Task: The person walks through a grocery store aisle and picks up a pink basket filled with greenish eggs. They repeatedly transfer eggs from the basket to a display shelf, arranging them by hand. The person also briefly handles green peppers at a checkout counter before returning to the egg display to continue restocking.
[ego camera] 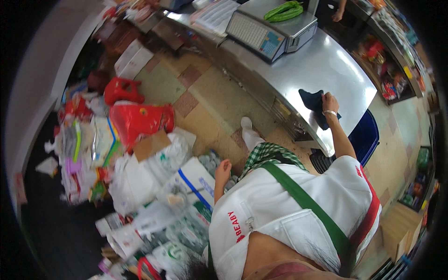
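Note:
My right hand (pixel 329 104) grips a dark cloth (pixel 310 100) and presses it on the stainless-steel counter (pixel 280 75), near its front corner. Part of the cloth is hidden beneath the hand and wrist. At my other side, my left hand (pixel 223 172) hangs with loosely curled fingers and nothing visible in it. Just beyond that hand, on the floor, lie clear plastic bottles (pixel 209 162) and a white bag with a blue stripe (pixel 196 182). Farther along the counter stands a weighing scale (pixel 260 36) with long green vegetables (pixel 283 11) on its pan.
A blue bin (pixel 365 133) stands by the counter's end. Bags and packaging crowd the floor on the left, with a red plastic bag (pixel 140 120) and a red stool (pixel 123 90). Goods shelves (pixel 385 70) line the right. Another person's hand (pixel 337 16) shows beyond the counter.

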Demonstrator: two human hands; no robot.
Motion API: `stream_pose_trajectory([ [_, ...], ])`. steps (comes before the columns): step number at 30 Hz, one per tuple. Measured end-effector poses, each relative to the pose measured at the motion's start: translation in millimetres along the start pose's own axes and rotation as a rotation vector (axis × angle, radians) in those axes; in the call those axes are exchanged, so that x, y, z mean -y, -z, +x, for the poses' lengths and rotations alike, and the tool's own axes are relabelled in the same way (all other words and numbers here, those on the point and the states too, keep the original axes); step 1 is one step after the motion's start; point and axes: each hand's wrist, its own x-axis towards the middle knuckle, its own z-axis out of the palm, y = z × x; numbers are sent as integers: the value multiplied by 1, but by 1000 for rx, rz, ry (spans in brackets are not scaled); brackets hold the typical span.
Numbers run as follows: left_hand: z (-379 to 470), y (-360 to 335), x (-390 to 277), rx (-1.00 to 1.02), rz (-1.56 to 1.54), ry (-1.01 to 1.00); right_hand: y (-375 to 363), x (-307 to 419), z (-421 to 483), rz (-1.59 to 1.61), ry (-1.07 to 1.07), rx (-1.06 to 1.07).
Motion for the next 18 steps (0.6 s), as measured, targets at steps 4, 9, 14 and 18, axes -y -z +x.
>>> stream_pose_trajectory([
  [4, 87, 42, 69, 137, 138, -24, -19, 63, 40, 196, 219, -414],
  [9, 187, 142, 147, 116, 338, 10, -96, 184, 82, 753, -213, -146],
  [14, 296, 193, 156, 266, 89, 103, -160, 217, 100, 958, -532, -36],
  [18, 373, 219, 152, 433, -171, 24, -146, 261, 101, 974, -594, -293],
])
